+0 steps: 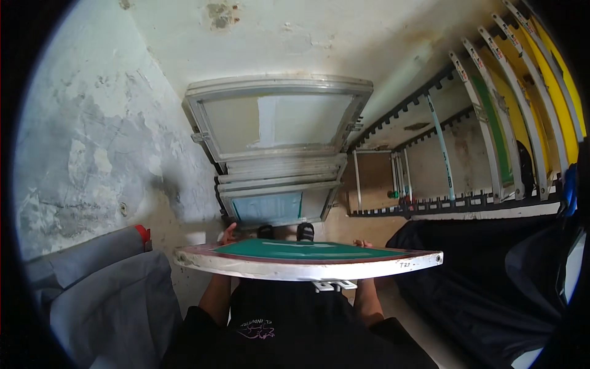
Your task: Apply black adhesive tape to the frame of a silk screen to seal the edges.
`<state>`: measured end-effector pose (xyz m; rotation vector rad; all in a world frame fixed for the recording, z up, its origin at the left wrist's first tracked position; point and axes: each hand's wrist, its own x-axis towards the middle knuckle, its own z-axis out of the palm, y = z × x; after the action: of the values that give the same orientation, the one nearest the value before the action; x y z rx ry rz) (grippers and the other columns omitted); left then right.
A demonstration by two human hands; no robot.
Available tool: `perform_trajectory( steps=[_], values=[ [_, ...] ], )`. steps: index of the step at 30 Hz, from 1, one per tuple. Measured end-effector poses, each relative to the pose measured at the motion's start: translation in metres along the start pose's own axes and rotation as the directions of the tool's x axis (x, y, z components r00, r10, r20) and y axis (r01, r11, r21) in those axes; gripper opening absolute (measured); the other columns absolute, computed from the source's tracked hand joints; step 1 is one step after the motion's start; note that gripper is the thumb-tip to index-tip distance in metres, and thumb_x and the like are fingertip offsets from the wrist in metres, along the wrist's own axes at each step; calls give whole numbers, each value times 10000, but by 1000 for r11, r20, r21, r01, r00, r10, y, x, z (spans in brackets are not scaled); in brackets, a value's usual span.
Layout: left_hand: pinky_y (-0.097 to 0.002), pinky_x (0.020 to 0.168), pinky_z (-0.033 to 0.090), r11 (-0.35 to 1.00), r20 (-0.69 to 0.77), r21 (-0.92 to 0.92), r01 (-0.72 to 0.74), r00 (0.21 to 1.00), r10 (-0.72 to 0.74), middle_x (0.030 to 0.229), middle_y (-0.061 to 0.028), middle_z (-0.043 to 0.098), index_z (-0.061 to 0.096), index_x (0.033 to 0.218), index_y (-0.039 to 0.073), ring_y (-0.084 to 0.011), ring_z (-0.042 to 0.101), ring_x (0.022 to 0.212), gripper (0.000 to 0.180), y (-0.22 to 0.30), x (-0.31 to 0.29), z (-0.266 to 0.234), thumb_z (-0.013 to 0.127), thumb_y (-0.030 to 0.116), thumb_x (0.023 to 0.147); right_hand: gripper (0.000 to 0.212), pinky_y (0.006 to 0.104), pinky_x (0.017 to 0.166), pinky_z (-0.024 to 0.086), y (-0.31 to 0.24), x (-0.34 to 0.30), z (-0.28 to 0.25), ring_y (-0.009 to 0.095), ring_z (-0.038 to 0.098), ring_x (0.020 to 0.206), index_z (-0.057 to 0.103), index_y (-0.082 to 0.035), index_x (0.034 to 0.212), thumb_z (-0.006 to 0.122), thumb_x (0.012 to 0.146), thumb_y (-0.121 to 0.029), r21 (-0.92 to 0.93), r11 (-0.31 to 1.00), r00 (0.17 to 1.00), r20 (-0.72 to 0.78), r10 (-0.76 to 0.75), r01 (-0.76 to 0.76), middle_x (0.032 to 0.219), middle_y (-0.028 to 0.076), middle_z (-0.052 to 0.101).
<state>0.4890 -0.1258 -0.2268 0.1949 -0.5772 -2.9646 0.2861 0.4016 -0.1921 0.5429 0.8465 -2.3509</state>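
A screen printing frame [307,269] with a pale metal rim and green mesh spans the space in front of my torso, its near edge facing up toward me. My left hand [228,234] grips its left side, with the fingers showing past the far edge. On the other side, the fingertips of my right hand [363,243] curl at the frame's right part; the rest of that hand is hidden beneath it. Two small metal hinge pieces [335,286] stick out from the near edge by my shirt.
Several grey-rimmed frames [279,120] lean against the far wall beyond my feet. A black slotted rack [467,202] at right holds upright frames with yellow and green mesh [522,104]. Grey cloth [110,289] lies at left, black cloth [485,270] at right. A stained wall [92,135] rises at left.
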Motion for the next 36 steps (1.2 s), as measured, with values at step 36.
perform_trajectory(
  steps=[36],
  values=[
    [-350, 950, 549, 961, -400, 262, 90, 916, 22, 1264, -146, 682, 566, 1375, 13, -250, 685, 1108, 516, 55, 86, 103, 542, 252, 919, 550, 418, 897, 611, -113, 116, 123, 285, 716, 1069, 495, -41, 1486, 585, 1003, -289, -33, 891, 791, 447, 418, -452, 1302, 188, 681]
  ],
)
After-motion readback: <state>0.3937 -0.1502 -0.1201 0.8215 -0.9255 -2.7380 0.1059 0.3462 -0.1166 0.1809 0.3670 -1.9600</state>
